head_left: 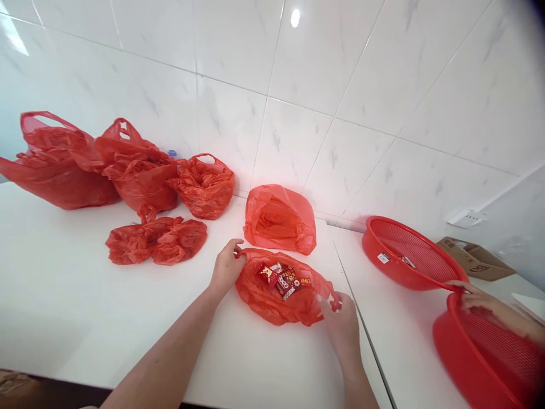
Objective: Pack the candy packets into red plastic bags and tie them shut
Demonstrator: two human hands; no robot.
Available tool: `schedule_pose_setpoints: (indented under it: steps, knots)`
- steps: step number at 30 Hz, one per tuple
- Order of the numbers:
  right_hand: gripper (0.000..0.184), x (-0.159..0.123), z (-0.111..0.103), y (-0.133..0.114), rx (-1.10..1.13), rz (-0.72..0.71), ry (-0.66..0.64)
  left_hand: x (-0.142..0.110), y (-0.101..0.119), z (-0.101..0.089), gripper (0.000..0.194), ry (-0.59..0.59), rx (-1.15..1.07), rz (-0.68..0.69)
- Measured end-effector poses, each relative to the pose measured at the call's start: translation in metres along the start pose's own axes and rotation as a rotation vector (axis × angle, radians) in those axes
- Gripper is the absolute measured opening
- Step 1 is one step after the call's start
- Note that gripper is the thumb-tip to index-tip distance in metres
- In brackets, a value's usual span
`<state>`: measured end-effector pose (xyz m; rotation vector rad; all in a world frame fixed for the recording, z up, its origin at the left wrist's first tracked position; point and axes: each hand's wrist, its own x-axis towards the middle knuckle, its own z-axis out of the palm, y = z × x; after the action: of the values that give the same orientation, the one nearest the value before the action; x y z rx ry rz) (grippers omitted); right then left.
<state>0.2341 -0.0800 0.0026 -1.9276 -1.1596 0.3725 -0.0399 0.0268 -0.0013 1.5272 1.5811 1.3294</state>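
A red plastic bag [272, 312] lies on the white table with its mouth spread wide. Inside it are several small wrapped snacks [284, 281] in red and dark red packaging. My left hand [228, 267] pinches the bag's rim at the left side. At the right side, my right hand [342, 318] is closed on the other edge of the same bag. Just behind it stands a second red plastic bag [279, 218], its mouth open toward me.
Several filled red bags [206, 187] line the wall at left, with knotted red bags [155, 241] before them. At right stand a red basket [383, 258] and another red basket [462, 346], touched by another person's hand [481, 301]. A cardboard box [474, 258] sits behind.
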Motion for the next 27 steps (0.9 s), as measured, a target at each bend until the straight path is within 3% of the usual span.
schedule_pose_setpoints:
  steps: [3, 6, 11, 14, 20, 24, 27]
  knots:
    - [0.034, 0.007, -0.008, -0.010, 0.023, -0.019, -0.124, 0.001, 0.004, 0.001, 0.034, -0.101, -0.344, -0.150]
    - [0.034, 0.017, -0.015, -0.029, 0.172, -0.019, -0.146, 0.002, 0.011, 0.000, 0.036, -0.182, -0.605, -0.249]
    - [0.033, 0.044, -0.028, -0.065, 0.479, -0.060, -0.144, 0.009, 0.035, -0.009, 0.041, -0.150, -0.713, -0.203]
    - [0.030, 0.058, -0.039, -0.083, 0.682, -0.130, -0.056, 0.016, 0.057, -0.021, 0.048, -0.159, -0.765, -0.114]
    - [0.024, 0.062, -0.053, -0.103, 0.894, -0.163, 0.109, 0.021, 0.084, -0.046, 0.054, -0.297, -0.744, 0.024]
    - [0.023, 0.061, -0.046, -0.093, 1.044, -0.149, 0.019, 0.015, 0.083, -0.051, 0.047, -0.323, -0.639, 0.010]
    - [0.022, 0.064, -0.036, -0.083, 1.168, -0.134, -0.080, 0.010, 0.080, -0.050, 0.025, -0.205, -0.376, 0.034]
